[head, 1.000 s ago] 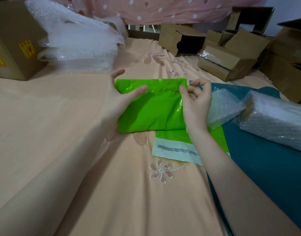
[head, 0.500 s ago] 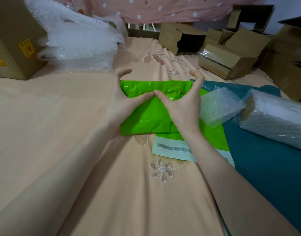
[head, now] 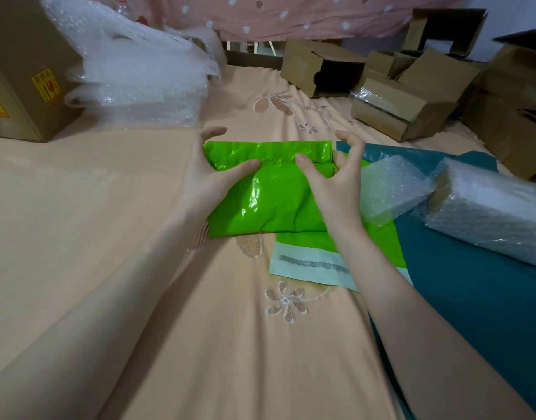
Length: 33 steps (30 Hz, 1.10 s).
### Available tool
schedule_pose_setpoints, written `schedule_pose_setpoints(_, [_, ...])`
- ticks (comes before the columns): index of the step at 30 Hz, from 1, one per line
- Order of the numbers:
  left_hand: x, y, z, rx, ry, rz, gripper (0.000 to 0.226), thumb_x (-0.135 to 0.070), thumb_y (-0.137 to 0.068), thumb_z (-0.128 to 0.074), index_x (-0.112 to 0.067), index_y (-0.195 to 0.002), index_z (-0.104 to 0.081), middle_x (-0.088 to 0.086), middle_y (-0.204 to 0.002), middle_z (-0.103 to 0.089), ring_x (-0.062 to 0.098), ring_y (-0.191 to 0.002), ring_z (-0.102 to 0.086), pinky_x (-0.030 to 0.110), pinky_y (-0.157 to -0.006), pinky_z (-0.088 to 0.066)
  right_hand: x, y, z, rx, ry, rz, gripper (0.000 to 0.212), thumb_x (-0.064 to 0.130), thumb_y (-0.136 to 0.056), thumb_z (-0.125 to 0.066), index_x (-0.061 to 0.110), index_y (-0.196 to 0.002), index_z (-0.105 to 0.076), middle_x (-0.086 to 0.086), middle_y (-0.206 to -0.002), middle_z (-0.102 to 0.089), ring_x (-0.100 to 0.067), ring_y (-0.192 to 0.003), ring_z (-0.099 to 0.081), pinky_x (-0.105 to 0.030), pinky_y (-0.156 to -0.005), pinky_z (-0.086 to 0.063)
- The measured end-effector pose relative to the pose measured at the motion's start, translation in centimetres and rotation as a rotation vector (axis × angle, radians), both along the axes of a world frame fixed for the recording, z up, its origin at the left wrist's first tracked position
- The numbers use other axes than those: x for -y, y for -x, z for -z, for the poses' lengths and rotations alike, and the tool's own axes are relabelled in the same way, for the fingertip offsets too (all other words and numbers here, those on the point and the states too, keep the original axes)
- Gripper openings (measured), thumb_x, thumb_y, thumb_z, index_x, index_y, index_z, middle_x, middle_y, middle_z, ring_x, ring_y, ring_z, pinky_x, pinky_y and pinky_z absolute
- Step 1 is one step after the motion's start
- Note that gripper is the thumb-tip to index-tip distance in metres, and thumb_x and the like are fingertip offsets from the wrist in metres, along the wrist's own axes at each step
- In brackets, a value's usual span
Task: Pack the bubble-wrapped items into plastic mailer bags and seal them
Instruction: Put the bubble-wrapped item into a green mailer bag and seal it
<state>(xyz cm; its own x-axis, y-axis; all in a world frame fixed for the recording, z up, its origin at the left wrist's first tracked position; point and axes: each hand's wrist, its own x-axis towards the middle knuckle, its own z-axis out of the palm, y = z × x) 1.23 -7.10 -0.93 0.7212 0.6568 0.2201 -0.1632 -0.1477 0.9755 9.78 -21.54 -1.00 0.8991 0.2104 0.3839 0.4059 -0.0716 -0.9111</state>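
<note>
A filled green mailer bag (head: 269,195) lies on the peach bedsheet (head: 200,328), its flap folded over along the far edge. My left hand (head: 212,183) grips its left end, thumb pressing on the flap seam and fingers curled behind the far edge. At the right end my right hand (head: 333,186) grips the same way, thumb on the seam. An empty green mailer (head: 382,241) with a white adhesive flap (head: 312,268) lies under the filled one. Two bubble-wrapped items, a small one (head: 391,186) and a larger one (head: 488,213), rest to the right.
A teal sheet (head: 479,304) lies under the wrapped items at right. A pile of bubble wrap (head: 139,80) and a cardboard box (head: 27,71) stand at the back left. Several cardboard boxes (head: 403,107) crowd the back right.
My right hand left the flap's right corner and its thumb met the left thumb mid-seam. Both thumbs have since slid apart along the folded flap.
</note>
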Motion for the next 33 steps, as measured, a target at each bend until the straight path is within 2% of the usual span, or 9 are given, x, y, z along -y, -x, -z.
schedule_pose_setpoints(3, [0.1, 0.1, -0.2, 0.007, 0.035, 0.026, 0.058, -0.02, -0.072, -0.079, -0.024, -0.121, -0.047, -0.005, -0.09, -0.058, -0.005, -0.067, -0.063, 0.012, -0.055, -0.05, 0.0, -0.3, 0.2, 0.002, 0.022, 0.045, 0.06, 0.031, -0.071, -0.074, 0.025, -0.119, -0.038, -0.015, -0.121, -0.058, -0.03, -0.106, -0.059, -0.05, -0.093, -0.046])
schedule_pose_setpoints(5, [0.1, 0.0, 0.0, 0.008, 0.039, 0.036, 0.054, -0.02, -0.074, -0.078, -0.023, -0.12, -0.05, -0.003, -0.088, -0.059, 0.005, -0.074, -0.064, 0.021, -0.062, -0.055, 0.0, -0.5, 0.3, 0.0, 0.006, 0.056, 0.057, 0.03, -0.07, -0.074, 0.026, -0.114, -0.039, -0.015, -0.116, -0.06, -0.029, -0.102, -0.061, -0.05, -0.091, -0.047])
schedule_pose_setpoints(10, [-0.3, -0.2, 0.4, 0.024, 0.082, -0.003, 0.043, -0.019, -0.073, -0.079, -0.028, -0.107, -0.056, -0.004, -0.085, -0.063, 0.009, -0.073, -0.065, 0.028, -0.067, -0.057, 0.2, -0.9, 0.4, -0.044, -0.053, 0.006, 0.048, 0.02, -0.076, -0.073, 0.023, -0.113, -0.042, -0.01, -0.097, -0.064, -0.019, -0.091, -0.061, -0.028, -0.088, -0.048])
schedule_pose_setpoints(15, [-0.4, -0.3, 0.5, 0.052, 0.192, 0.082, 0.033, -0.017, -0.082, -0.07, -0.023, -0.112, -0.056, -0.003, -0.085, -0.066, 0.011, -0.072, -0.066, 0.028, -0.065, -0.057, 0.4, -1.2, 0.4, -0.054, -0.061, 0.039, 0.044, 0.016, -0.079, -0.073, 0.018, -0.113, -0.044, -0.004, -0.085, -0.054, -0.017, -0.084, -0.054, -0.019, -0.077, -0.041])
schedule_pose_setpoints(18, [-0.6, -0.4, 0.7, 0.055, 0.163, 0.053, 0.03, -0.013, -0.084, -0.068, -0.023, -0.109, -0.056, -0.003, -0.081, -0.066, 0.006, -0.064, -0.065, 0.024, -0.058, -0.055, 0.5, -0.9, 0.3, -0.096, -0.099, -0.01, 0.035, 0.017, -0.083, -0.068, 0.024, -0.108, -0.044, -0.013, -0.093, -0.061, -0.018, -0.083, -0.056, -0.029, -0.081, -0.045])
schedule_pose_setpoints(21, [-1.0, -0.4, 0.7, 0.053, 0.207, 0.055, 0.029, -0.018, -0.086, -0.065, -0.02, -0.112, -0.055, -0.001, -0.082, -0.065, 0.007, -0.064, -0.066, 0.023, -0.056, -0.054, 0.5, -1.0, 0.4, -0.069, -0.097, 0.005, 0.033, 0.008, -0.085, -0.064, 0.026, -0.104, -0.045, -0.004, -0.076, -0.054, -0.017, -0.072, -0.054, -0.034, -0.08, -0.046])
schedule_pose_setpoints(24, [-1.2, -0.5, 0.8, 0.027, 0.256, 0.049, 0.021, -0.027, -0.09, -0.059, -0.024, -0.111, -0.058, -0.001, -0.084, -0.064, 0.009, -0.068, -0.064, 0.024, -0.06, -0.054, 0.6, -1.4, 0.5, -0.062, -0.101, 0.041, 0.032, 0.005, -0.085, -0.063, 0.022, -0.104, -0.045, 0.002, -0.066, -0.046, -0.008, -0.06, -0.047, -0.025, -0.073, -0.042])
schedule_pose_setpoints(27, [-1.5, -0.6, 1.2, 0.066, 0.204, 0.056, 0.01, -0.021, -0.093, -0.054, -0.027, -0.099, -0.06, -0.003, -0.07, -0.062, 0.009, -0.062, -0.059, 0.026, -0.062, -0.051, 0.7, -1.4, 0.4, -0.075, -0.123, 0.048, 0.025, 0.007, -0.087, -0.061, 0.019, -0.104, -0.047, 0.003, -0.064, -0.048, 0.004, -0.051, -0.044, -0.012, -0.06, -0.038])
schedule_pose_setpoints(33, [-1.7, -0.7, 1.4, 0.113, 0.162, 0.072, 0.014, -0.015, -0.095, -0.051, -0.026, -0.095, -0.06, -0.01, -0.058, -0.065, 0.004, -0.057, -0.06, 0.022, -0.059, -0.052, 0.6, -1.3, 0.4, -0.044, -0.116, 0.061, 0.019, 0.006, -0.088, -0.06, 0.016, -0.103, -0.054, 0.004, -0.061, -0.052, 0.005, -0.051, -0.045, -0.012, -0.062, -0.038])
